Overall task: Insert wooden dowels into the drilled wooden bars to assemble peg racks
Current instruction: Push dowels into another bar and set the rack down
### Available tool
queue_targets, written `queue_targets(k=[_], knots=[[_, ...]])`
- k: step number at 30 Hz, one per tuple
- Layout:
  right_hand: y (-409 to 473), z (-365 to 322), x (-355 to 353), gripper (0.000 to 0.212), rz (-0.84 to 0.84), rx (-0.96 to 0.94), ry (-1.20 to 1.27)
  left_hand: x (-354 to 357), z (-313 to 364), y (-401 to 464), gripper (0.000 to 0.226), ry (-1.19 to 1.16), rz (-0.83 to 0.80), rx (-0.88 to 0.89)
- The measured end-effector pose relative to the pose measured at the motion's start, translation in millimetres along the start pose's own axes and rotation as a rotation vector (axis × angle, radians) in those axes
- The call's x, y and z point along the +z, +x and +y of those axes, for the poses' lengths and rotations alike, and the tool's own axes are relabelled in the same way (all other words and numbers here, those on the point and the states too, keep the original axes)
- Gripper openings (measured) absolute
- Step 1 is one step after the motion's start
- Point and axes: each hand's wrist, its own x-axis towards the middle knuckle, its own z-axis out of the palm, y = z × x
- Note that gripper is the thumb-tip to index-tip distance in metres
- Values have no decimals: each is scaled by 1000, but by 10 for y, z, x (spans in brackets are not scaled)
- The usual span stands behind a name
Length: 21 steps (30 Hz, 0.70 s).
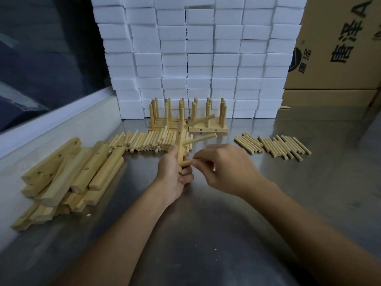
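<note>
Above the middle of the steel tabletop (206, 223), the left hand (173, 174) grips a drilled wooden bar (181, 145), standing nearly upright, its fingers curled round the bar's lower end. Two dowels already stick out of the bar toward the right: an upper dowel (201, 120) near its top and a middle dowel (199, 139) lower down. The right hand (224, 164) pinches a third dowel (186, 163) between its fingertips, with that dowel's left end against the bar's lower part, just above the left hand's fingers; whether it is seated in a hole cannot be told. At the left of the tabletop lies a loose heap of bars (68, 174), several showing drilled holes. Behind the hands, a pile of loose dowels (144, 142) lies in a dense row, and a second row of dowels (274, 145) lies spread out at the right, well apart from the hands. Farther back stand finished peg racks (208, 129) with their pegs upright, in two groups side by side, near a wall of stacked white foam blocks (198, 58). A cardboard carton (334, 48) with printed black characters stands at the right rear, beside the foam.
</note>
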Motion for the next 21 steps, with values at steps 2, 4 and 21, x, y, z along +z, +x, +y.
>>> queue_targets(k=[2,4,21], knots=[[-20,32,-33,38,13,-16,-4,-2,8,-3,40,0,11,-1],[-12,6,9,40,-7,-4,-31,-1,-3,4,41,14,19,6],[65,37,210,37,-37,578,674,42,-76,-1,38,171,91,142]])
